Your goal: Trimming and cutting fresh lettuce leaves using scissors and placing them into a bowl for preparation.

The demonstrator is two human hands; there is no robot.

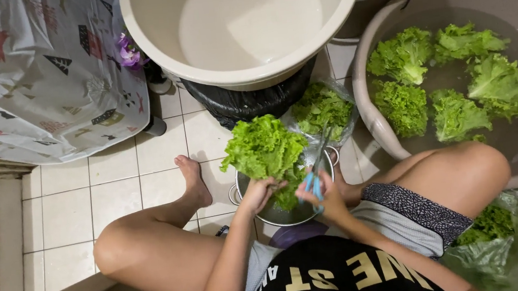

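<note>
My left hand grips the base of a head of green lettuce and holds it above a metal pot on the floor between my legs. My right hand holds scissors with blue handles, their blades pointing up beside the lettuce base. More lettuce pieces lie inside the pot under the hands.
A large basin at the right holds water with several floating lettuce heads. An empty beige tub sits ahead over a black bag. Lettuce lies in clear plastic bags ahead and at the lower right. A patterned cloth hangs at the left.
</note>
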